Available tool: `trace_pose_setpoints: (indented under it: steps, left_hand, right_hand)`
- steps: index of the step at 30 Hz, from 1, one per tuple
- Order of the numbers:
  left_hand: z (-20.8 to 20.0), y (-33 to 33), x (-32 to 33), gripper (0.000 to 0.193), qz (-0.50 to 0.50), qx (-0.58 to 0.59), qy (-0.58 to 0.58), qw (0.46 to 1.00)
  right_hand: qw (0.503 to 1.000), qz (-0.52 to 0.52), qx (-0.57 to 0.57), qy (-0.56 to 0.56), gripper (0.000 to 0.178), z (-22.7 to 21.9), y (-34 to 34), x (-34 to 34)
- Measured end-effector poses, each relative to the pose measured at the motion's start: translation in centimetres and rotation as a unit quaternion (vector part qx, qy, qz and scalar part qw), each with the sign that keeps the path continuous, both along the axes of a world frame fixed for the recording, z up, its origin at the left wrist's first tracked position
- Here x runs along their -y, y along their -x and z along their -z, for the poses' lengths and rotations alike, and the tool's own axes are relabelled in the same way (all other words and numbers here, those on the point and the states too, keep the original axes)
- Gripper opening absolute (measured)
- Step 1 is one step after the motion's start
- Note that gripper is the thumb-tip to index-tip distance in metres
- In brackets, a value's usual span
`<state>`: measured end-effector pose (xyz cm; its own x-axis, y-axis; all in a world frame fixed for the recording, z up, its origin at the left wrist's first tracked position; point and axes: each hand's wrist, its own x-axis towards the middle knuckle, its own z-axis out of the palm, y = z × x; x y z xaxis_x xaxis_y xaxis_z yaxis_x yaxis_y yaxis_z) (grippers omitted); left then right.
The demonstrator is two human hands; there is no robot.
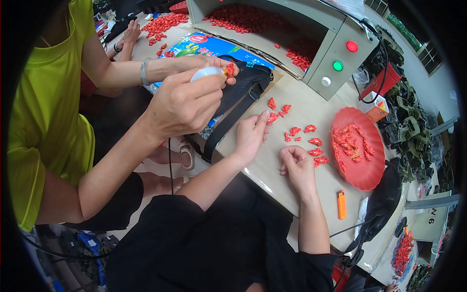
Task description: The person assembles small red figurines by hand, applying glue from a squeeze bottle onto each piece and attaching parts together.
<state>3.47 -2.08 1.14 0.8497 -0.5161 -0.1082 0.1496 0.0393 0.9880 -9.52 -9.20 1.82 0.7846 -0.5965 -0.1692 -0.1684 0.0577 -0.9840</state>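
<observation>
My left hand (251,137) is over the table with thumb and fingers pinched at a small glossy red figure (273,118) with gold specks. More loose red pieces (295,131) lie on the tabletop between my two hands and beyond them. My right hand (297,168) rests at the near part of the table, fingers curled in, with nothing seen in them. Just past it lies a red piece (320,160). To its right, a red scalloped plate (366,181) holds several similar pieces.
On my left, a co-worker's hand (182,104) holds a white squeeze bottle (206,73) against a red piece. A grey machine (335,53) with coloured buttons stands behind, red pieces in its opening. An orange lighter (341,204) and black bag (241,90) lie on the table.
</observation>
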Motion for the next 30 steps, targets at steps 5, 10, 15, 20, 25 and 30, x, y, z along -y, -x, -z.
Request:
trace_pose_setpoints:
  steps: [5,10,15,20,25,30]
  left_hand:
    - [1.0,-0.1,-0.1,0.044,-0.006,0.082,-0.005,0.997]
    - [1.2,0.3,-0.3,0.043,0.01,0.114,-0.011,0.993]
    - [1.4,0.4,0.0,0.041,0.027,0.126,0.032,0.991]
    - [1.6,0.2,-0.3,0.042,0.03,0.159,0.043,0.986]
    - [1.6,0.3,-0.1,0.043,0.023,0.157,0.033,0.987]
    - [1.3,0.3,-0.2,0.042,0.033,0.152,-0.003,0.988]
  right_hand:
    - [0.946,-0.082,-0.007,0.314,0.014,-0.7,0.0,-1.2]
    - [0.894,-0.074,0.002,0.441,0.013,-0.1,-0.3,-1.9]
    - [0.898,-0.062,-0.015,0.435,0.012,-0.6,0.0,-2.1]
    - [0.899,-0.06,-0.007,0.434,0.012,-0.6,-0.2,-2.1]
    - [0.9,-0.059,-0.01,0.433,0.012,-0.5,-0.3,-2.1]
    - [0.899,-0.058,-0.009,0.434,0.011,-0.4,-0.3,-2.0]
